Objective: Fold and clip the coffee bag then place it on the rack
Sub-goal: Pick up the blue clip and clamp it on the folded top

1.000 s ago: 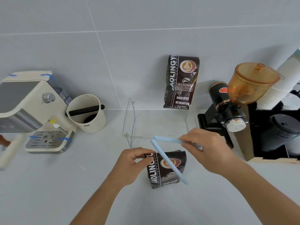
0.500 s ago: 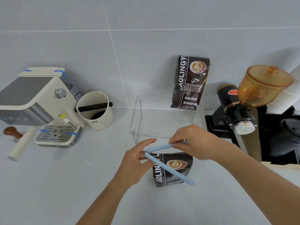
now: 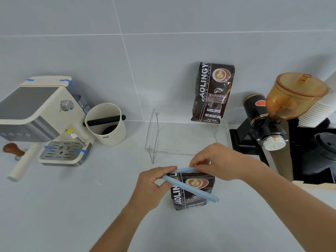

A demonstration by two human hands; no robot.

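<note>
A dark brown coffee bag (image 3: 192, 195) with a folded top stands on the counter in front of me. A light blue bag clip (image 3: 192, 189) is spread open in a V over the bag's folded top. My left hand (image 3: 154, 186) pinches the clip's hinge end at the bag's left corner. My right hand (image 3: 220, 160) grips the clip's rear arm along the fold. The front arm slants down across the bag's face. Behind the bag stands a clear acrylic rack (image 3: 154, 139) with a second coffee bag (image 3: 212, 91) upright on it.
An espresso machine (image 3: 41, 113), a wooden-handled tamper (image 3: 12, 149) and a cream knock box (image 3: 107, 124) are on the left. A coffee grinder (image 3: 283, 110) with an amber hopper, stacked paper cups (image 3: 320, 108) and a black container (image 3: 323, 153) crowd the right.
The clip has come down onto the bag's folded top. My left hand shifted from the bag's corner to the clip's hinge end. The camera view drifted left.
</note>
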